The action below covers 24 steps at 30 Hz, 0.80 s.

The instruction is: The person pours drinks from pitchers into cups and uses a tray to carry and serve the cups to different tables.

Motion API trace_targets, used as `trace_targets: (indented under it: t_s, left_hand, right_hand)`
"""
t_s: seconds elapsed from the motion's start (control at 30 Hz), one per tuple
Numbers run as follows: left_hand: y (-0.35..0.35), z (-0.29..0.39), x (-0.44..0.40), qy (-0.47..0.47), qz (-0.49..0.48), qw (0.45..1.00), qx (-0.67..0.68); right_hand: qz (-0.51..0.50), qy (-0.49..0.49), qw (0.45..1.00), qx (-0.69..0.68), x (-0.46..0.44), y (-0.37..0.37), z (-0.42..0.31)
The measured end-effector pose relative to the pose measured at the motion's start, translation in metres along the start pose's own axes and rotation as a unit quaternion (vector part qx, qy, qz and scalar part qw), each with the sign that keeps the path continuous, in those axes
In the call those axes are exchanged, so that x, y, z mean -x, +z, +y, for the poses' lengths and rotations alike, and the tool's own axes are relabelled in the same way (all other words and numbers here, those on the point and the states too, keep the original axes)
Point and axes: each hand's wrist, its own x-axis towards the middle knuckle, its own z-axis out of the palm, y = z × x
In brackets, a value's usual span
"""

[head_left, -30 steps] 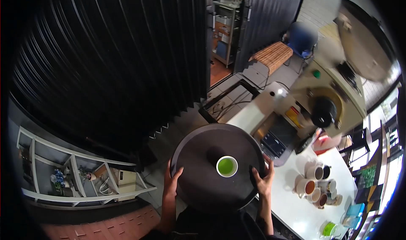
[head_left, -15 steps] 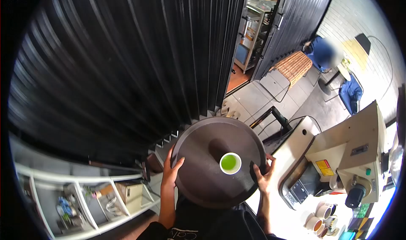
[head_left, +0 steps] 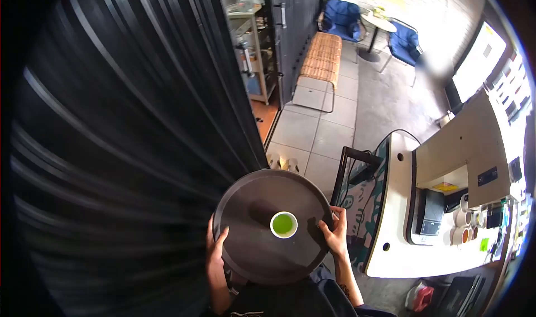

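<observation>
A round dark brown serving tray (head_left: 251,205) is held level in front of my body. My left hand (head_left: 216,244) grips its left rim, thumb on top and fingers beneath. At the right rim, my right hand (head_left: 335,233) holds it the same way. A white cup (head_left: 284,225) of bright green liquid stands upright on the tray, a little right of the middle and touched by neither hand. The fingers under the tray are mostly hidden.
Black corrugated panels (head_left: 139,121) rise on the left beside a doorway with a shelf cart (head_left: 251,54). On the right stands a white counter (head_left: 388,205) with a beige machine (head_left: 474,144) and cups. Ahead are a woven bench (head_left: 322,57), blue chairs (head_left: 341,20) and a small table (head_left: 379,22).
My view has turned right, toward the bench and chairs. The tray and cup stay in my hands' hold as before, slightly further left in view. The white shelving at lower left has left view.
</observation>
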Motion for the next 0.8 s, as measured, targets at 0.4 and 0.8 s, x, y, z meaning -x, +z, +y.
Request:
trace_targets:
  t_s: [0.4,0.8]
  left_hand:
    - [0.121,0.031,-0.238,-0.035,-0.157,0.986,0.037]
    - [0.332,0.108,-0.450,0.013,-0.269,0.963,0.028]
  right_hand:
    - [0.169,-0.018,0.985,-0.005,-0.169,0.000,-0.009]
    - [0.260,-0.093,0.961,0.011,-0.400,-0.060,-0.074]
